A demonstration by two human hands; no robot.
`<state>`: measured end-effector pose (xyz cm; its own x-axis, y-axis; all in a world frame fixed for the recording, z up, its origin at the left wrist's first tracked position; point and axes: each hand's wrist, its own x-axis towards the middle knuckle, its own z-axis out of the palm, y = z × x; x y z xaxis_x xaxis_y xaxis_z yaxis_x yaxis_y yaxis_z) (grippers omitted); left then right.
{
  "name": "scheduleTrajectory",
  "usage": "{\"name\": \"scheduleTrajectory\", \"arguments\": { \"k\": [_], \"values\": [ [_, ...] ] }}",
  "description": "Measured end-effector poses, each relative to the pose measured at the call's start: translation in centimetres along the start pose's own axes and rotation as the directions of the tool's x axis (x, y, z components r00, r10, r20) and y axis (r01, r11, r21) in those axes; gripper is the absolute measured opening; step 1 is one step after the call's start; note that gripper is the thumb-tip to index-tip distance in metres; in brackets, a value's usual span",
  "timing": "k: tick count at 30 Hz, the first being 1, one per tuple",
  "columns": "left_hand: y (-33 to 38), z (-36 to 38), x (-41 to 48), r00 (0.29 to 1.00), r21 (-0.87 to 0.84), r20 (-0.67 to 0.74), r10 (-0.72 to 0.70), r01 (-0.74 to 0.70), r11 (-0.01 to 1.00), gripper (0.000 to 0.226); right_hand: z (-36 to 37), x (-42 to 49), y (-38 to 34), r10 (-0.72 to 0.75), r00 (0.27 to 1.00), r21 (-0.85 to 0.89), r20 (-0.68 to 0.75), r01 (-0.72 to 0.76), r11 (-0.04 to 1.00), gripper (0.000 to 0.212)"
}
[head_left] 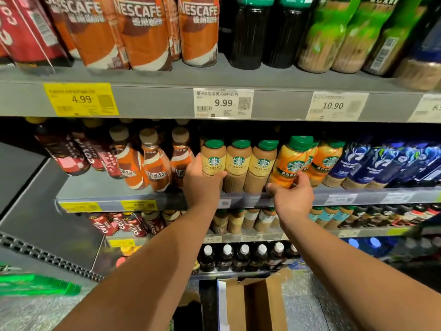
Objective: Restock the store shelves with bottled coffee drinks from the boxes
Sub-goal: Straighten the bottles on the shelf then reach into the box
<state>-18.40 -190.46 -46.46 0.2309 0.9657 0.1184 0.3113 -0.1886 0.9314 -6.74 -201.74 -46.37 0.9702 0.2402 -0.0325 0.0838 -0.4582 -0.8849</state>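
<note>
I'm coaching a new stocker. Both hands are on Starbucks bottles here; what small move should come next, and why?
Probably the right hand should tip the orange bottle upright and slide it back: it leans at the shelf edge, ahead of its matching row. The left hand just grips a cheese latte bottle already standing in line.
</note>
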Motion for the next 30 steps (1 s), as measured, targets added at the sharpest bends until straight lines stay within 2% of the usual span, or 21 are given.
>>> {"name": "scheduleTrajectory", "arguments": {
  "k": [4,7,9,12,15,19,30],
  "values": [
    [-0.5,0.0,0.0,0.999,-0.007,0.005,0.049,-0.049,0.999,0.039,0.1,0.1,0.0,-0.027,1.000,0.004,-0.012,0.027,1.000,0.056],
    [-0.8,0.4,-0.3,0.999,0.006,-0.029,0.023,-0.023,1.000,0.047,-0.1,0.3,0.5,-0.107,0.994,-0.019,-0.015,0.107,0.994,0.048],
    [-1.1,0.7,-0.8,0.997,0.026,-0.041,0.058,-0.057,0.998,0.054,-0.2,0.3,0.7,-0.142,0.990,-0.030,-0.019,0.142,0.989,0.044],
    [-2.0,0.9,-1.8,0.996,0.054,-0.036,0.082,-0.080,0.995,0.062,-0.1,0.4,0.9,-0.158,0.987,-0.057,-0.033,0.156,0.986,0.045],
    [-2.8,1.1,-2.3,0.998,0.082,-0.058,0.018,-0.013,0.997,0.064,-0.1,0.5,0.7,-0.147,0.988,-0.068,-0.044,0.144,0.987,0.043],
    [-2.9,1.3,-2.6,0.997,0.083,-0.081,-0.012,0.019,0.996,0.055,0.0,0.7,0.1,-0.064,0.996,-0.049,-0.065,0.061,0.997,0.050],
    [-2.5,0.7,-2.3,0.993,0.130,-0.111,-0.039,0.054,0.990,0.040,2.2,1.0,1.0,-0.093,0.992,-0.061,-0.084,0.088,0.994,0.041]
  ]
}}
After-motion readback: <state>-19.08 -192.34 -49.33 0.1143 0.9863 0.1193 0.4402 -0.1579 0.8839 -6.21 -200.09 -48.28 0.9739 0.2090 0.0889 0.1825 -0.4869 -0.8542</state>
